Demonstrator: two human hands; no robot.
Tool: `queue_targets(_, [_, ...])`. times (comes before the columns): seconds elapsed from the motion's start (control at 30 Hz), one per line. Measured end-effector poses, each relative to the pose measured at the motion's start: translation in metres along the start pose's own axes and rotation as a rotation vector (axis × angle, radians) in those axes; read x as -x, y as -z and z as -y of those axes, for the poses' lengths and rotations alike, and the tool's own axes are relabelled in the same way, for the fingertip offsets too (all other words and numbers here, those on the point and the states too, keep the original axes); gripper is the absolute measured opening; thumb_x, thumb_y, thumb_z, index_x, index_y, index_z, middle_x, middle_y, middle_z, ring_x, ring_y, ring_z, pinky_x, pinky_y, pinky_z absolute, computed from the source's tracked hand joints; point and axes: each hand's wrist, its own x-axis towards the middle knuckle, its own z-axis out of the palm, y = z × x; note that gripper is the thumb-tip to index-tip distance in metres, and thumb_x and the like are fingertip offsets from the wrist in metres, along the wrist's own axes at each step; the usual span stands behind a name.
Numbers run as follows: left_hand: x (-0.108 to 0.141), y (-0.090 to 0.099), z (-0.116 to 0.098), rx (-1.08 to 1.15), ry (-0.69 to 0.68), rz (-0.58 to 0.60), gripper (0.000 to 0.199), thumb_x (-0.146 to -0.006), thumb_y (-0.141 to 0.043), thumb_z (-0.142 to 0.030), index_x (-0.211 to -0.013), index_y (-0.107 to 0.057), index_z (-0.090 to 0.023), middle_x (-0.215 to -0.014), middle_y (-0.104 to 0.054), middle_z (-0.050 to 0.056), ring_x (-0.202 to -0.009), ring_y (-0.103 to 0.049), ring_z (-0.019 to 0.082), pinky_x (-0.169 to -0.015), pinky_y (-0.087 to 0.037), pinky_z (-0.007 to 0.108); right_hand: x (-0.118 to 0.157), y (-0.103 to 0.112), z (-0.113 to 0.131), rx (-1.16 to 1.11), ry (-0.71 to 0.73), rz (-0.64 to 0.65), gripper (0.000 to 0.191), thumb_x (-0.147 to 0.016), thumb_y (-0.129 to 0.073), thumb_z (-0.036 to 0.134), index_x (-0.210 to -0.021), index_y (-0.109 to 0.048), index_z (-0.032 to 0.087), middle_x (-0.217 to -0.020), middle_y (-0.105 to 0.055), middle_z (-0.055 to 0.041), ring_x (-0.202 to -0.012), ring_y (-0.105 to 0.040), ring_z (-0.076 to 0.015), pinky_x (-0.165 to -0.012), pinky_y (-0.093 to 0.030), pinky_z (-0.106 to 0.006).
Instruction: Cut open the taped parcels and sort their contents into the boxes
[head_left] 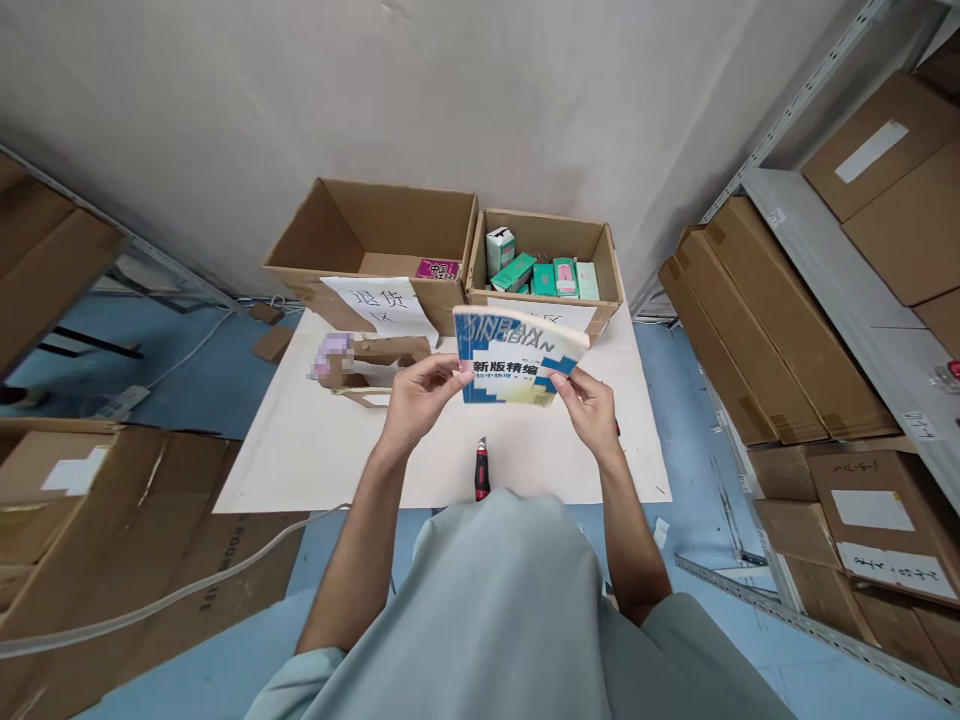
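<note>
A blue and white paperback book (504, 355) with Chinese print on its cover is held up over the table. My left hand (424, 393) pinches its left edge, thumb on the cover. At the lower right edge, my right hand (589, 405) grips it the same way. Below the book a red and black utility knife (481, 470) lies near the table's front edge. An opened brown cardboard package (390, 352) rests beside my left hand.
Behind stand a large carton (300, 270) with a purple-red box (437, 268) inside and a smaller carton (611, 270) holding several green and white boxes (514, 273). Paper signs hang on their fronts. Shelves (847, 240) with cartons line the right; more cartons (172, 500) are at left.
</note>
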Motion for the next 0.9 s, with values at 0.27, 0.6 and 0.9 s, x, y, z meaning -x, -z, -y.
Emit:
queue_targets(0.27, [0.016, 0.018, -0.011, -0.112, -0.128, -0.054, 0.034, -0.093, -0.088, -0.055, -0.086, -0.081, -0.023, -0.110, -0.087, 0.014, -0.112, -0.083, 0.029, -0.100, -0.067, 0.042, -0.004, -0.006, -0.011, -0.055, 0.110, 0.150, 0.026, -0.108, -0.075, 0.053, -0.122, -0.092, 0.040, -0.151, -0.078, -0.0032, -0.145, -0.071, -0.0280, -0.128, -0.056, -0.051])
queue_targets(0.6, [0.029, 0.028, -0.006, -0.165, 0.035, -0.220, 0.059, -0.084, -0.094, -0.059, -0.075, -0.046, -0.025, -0.100, -0.085, 0.011, -0.104, -0.082, 0.029, -0.089, -0.067, 0.040, -0.012, -0.033, -0.042, -0.221, -0.104, 0.128, 0.047, -0.099, -0.085, 0.049, -0.140, -0.078, 0.029, -0.125, -0.087, -0.0101, -0.125, -0.081, -0.0280, -0.115, -0.064, -0.046])
queue_targets(0.9, [0.019, 0.045, 0.001, -0.195, 0.169, -0.038, 0.039, -0.094, -0.085, -0.060, -0.101, -0.084, -0.021, -0.107, -0.084, 0.010, -0.072, -0.065, 0.016, -0.057, -0.053, 0.027, -0.019, -0.049, -0.052, -0.161, -0.176, 0.095, 0.033, -0.101, -0.080, 0.060, -0.108, -0.081, 0.028, -0.108, -0.085, -0.0073, -0.099, -0.081, -0.0248, -0.085, -0.068, -0.036])
